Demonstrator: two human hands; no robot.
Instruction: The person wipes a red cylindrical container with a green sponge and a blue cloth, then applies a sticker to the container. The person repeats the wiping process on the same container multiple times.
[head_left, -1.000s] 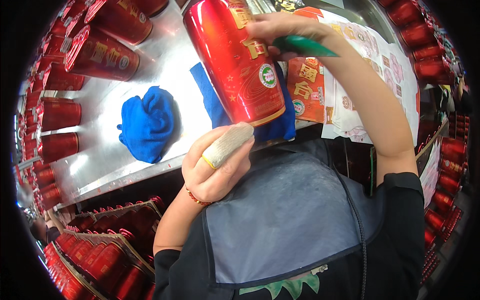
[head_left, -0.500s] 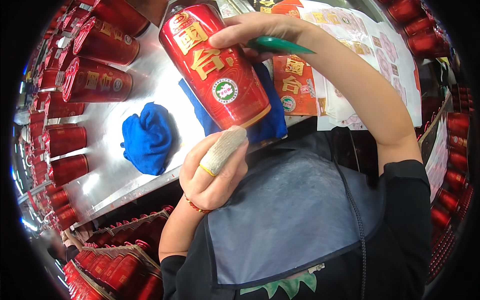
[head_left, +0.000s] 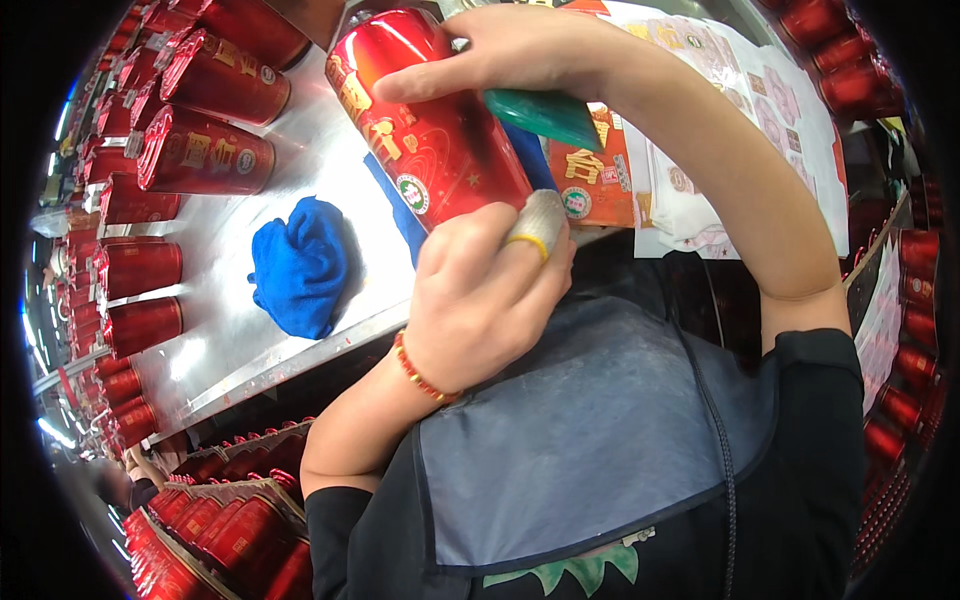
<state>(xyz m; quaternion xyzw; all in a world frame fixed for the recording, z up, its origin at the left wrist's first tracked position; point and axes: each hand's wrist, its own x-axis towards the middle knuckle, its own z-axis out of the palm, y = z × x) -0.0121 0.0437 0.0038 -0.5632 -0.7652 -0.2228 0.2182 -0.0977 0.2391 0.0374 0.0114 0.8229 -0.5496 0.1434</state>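
Observation:
A glossy red bottle (head_left: 455, 150) with gold raised characters and a round green-and-white mark lies tilted across the middle, its near end toward me. My right hand (head_left: 500, 55) reaches over its far part, thumb laid along the red side, and also keeps a flat green scraper (head_left: 545, 117) under the palm. My left hand (head_left: 485, 290) is closed at the bottle's near end, fingers curled against it. One of its fingers wears a pale fabric finger cover (head_left: 541, 218) with a yellow edge. A blue cloth (head_left: 404, 212) shows partly under the bottle.
A crumpled blue cloth (head_left: 300, 268) lies on the metal table (head_left: 210, 345). Several red bottles (head_left: 207, 150) stand along the left. Printed sheets (head_left: 690, 190) and a red-and-gold sheet (head_left: 592, 175) lie at right. Racks of red bottles (head_left: 235, 530) sit lower left; a person (head_left: 140, 480) is beyond.
The bottle has rolled about its length, its lettering turning to the left. My left hand has moved up and right onto its near end. The green scraper shows broader in my right hand.

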